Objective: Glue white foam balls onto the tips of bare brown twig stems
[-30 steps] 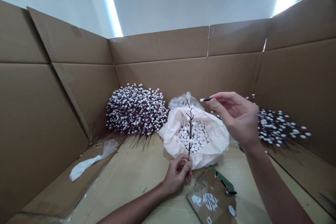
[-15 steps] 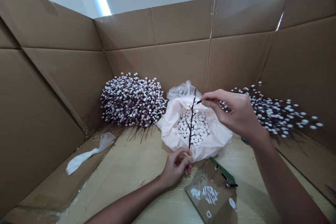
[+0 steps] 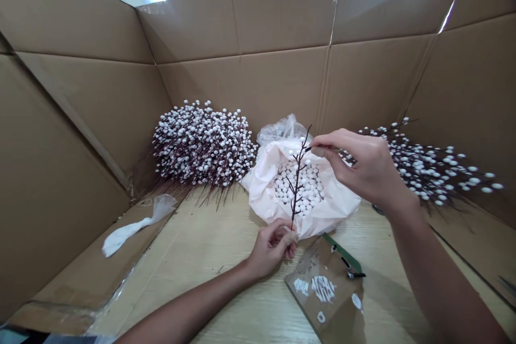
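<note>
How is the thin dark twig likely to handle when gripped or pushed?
Probably light: the left hand holds the twig upright by its base with fingertips alone. Likely stiff but springy, since it stands unsupported with a slight curve. Its thin side shoots, one pinched by the right hand, look easy to bend.

L hand [image 3: 274, 244] pinched low, R hand [image 3: 363, 169] pinched higher

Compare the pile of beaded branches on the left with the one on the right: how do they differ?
The left pile is a dense, rounded heap; the right pile is sparser and fans out flat. The left pile shows whole, while the right hand hides part of the right pile. Both are dark stems with white beads, lying by the cardboard wall.
</note>
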Demonstrator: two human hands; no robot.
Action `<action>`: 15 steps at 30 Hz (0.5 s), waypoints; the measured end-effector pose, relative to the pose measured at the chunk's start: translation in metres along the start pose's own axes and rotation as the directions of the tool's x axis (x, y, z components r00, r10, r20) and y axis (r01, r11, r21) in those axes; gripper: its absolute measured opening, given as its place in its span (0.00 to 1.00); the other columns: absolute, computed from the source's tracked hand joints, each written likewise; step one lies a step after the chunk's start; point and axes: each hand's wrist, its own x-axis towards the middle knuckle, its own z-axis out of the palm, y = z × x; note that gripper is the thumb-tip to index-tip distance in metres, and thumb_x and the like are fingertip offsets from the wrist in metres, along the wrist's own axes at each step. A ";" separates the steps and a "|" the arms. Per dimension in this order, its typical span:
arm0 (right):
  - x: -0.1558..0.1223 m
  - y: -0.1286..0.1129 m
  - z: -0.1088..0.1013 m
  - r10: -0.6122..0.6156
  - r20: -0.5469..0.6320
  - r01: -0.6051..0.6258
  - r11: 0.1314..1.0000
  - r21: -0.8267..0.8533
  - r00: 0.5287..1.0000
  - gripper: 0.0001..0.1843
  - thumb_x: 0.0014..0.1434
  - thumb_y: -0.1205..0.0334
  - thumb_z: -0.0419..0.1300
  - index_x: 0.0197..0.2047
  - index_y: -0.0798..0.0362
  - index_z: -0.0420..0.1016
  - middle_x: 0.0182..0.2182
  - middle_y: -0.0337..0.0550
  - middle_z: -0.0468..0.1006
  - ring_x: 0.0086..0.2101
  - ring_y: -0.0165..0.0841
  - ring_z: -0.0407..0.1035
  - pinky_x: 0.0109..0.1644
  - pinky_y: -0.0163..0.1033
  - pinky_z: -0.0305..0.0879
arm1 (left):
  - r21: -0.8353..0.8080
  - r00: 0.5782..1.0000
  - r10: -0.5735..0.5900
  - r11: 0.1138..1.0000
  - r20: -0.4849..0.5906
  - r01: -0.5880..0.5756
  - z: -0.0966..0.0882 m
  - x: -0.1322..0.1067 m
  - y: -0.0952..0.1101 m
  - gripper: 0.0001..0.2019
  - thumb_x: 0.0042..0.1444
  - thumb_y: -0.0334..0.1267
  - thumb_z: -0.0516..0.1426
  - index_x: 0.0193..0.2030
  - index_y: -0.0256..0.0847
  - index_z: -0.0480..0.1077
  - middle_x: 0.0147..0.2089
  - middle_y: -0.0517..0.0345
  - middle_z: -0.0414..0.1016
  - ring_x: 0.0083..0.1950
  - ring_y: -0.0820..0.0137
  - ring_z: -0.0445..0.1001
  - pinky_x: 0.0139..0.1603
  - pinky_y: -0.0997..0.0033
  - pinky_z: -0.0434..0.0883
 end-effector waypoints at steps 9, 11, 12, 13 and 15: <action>-0.001 0.001 0.000 0.003 -0.003 -0.003 1.000 -0.019 1.000 0.08 0.58 0.75 0.58 0.36 0.55 0.77 0.33 0.43 0.82 0.32 0.31 0.75 0.37 0.35 0.69 | 0.004 1.000 0.012 1.000 0.009 -0.012 0.000 0.000 0.002 0.19 0.56 0.53 0.58 0.39 0.36 0.67 0.22 0.61 0.70 0.20 0.78 0.67 0.21 0.79 0.66; -0.001 0.001 -0.001 0.013 -0.006 -0.014 1.000 -0.025 1.000 0.08 0.58 0.74 0.59 0.36 0.55 0.77 0.32 0.42 0.82 0.32 0.31 0.75 0.37 0.34 0.69 | 0.002 1.000 0.011 1.000 0.013 -0.011 -0.001 0.000 0.001 0.19 0.56 0.52 0.57 0.39 0.36 0.66 0.22 0.61 0.70 0.20 0.78 0.67 0.21 0.79 0.66; -0.001 0.001 -0.002 0.017 -0.005 -0.017 1.000 -0.026 1.000 0.08 0.57 0.74 0.59 0.36 0.54 0.77 0.32 0.41 0.82 0.32 0.30 0.75 0.37 0.34 0.69 | 0.001 1.000 0.010 1.000 0.016 -0.010 -0.001 0.001 0.001 0.18 0.57 0.52 0.58 0.39 0.36 0.66 0.22 0.62 0.70 0.20 0.78 0.67 0.21 0.79 0.66; -0.001 0.001 -0.002 0.019 -0.002 -0.019 0.999 -0.027 1.000 0.08 0.57 0.75 0.59 0.36 0.54 0.77 0.32 0.41 0.82 0.32 0.30 0.75 0.37 0.34 0.69 | 0.002 1.000 0.009 1.000 0.017 -0.009 -0.001 0.001 0.000 0.18 0.57 0.52 0.58 0.39 0.36 0.66 0.22 0.62 0.70 0.20 0.78 0.67 0.21 0.79 0.66; -0.001 0.001 -0.003 0.020 0.008 -0.020 0.999 -0.036 1.000 0.09 0.56 0.76 0.59 0.36 0.53 0.77 0.32 0.40 0.82 0.32 0.30 0.75 0.37 0.34 0.69 | 0.005 1.000 0.007 1.000 0.018 -0.007 0.000 0.001 -0.001 0.18 0.56 0.52 0.58 0.39 0.36 0.66 0.22 0.62 0.70 0.20 0.78 0.67 0.21 0.79 0.66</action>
